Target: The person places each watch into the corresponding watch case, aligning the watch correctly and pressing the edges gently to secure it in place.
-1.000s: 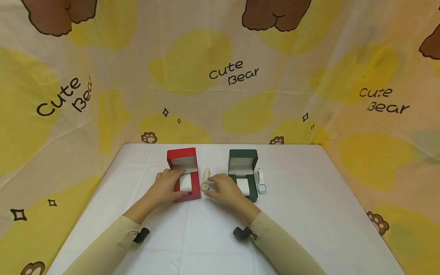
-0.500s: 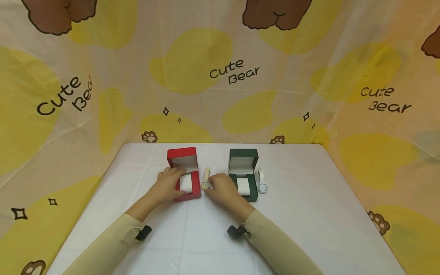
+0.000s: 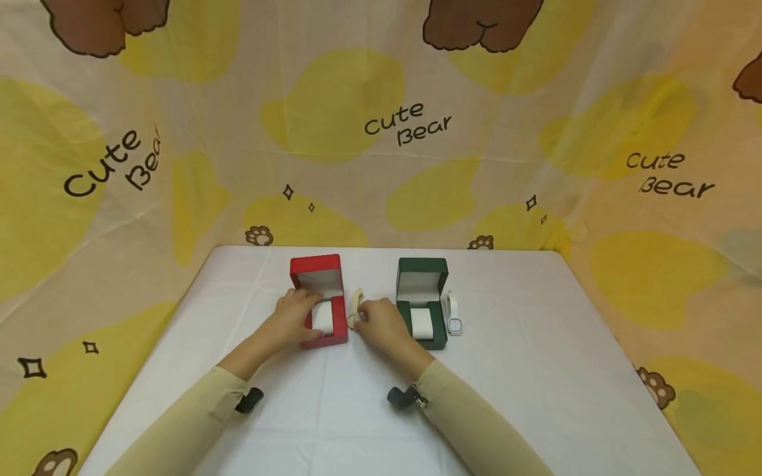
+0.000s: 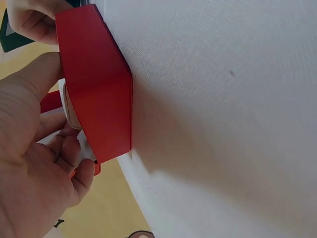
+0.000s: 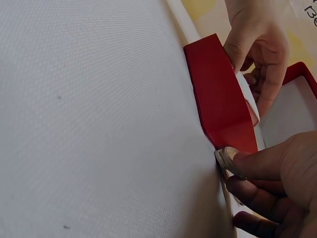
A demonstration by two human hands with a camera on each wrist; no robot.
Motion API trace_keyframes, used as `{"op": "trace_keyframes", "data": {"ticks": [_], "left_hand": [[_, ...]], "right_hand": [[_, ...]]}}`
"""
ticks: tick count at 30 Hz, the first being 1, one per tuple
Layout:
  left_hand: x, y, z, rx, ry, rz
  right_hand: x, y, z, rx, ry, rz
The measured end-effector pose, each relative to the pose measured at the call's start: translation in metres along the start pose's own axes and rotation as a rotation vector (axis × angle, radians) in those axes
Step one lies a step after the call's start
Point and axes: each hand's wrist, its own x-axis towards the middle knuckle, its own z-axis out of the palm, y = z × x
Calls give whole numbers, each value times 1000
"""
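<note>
A red watch box stands on the table with its lid raised and a white cushion inside. My left hand grips this box, thumb on its front edge and fingers curled in over the far side; the cushion is partly hidden. Just right of the box lies a cream-strapped wristwatch with a round face. Thumb and fingers of my right hand pinch its case, which is seen low against the box's corner in the right wrist view.
A dark green watch box, lid up, stands to the right with a white cushion. Beside it lies a white wristwatch with a squarish face. A white cloth covers the table; a patterned curtain hangs behind.
My right hand has moved slightly left, and its fingers have closed onto the cream-strapped wristwatch. The left hand stays on the red box.
</note>
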Motion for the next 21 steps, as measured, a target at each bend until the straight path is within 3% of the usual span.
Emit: {"op": "trace_keyframes", "data": {"ticks": [11,21], "left_hand": [[3,-5,3,56,35,60],[-2,1,0,39,67,45]], "right_hand": [[1,1,0,123,-11,47],[-4,0,-8,261,24,36]]}}
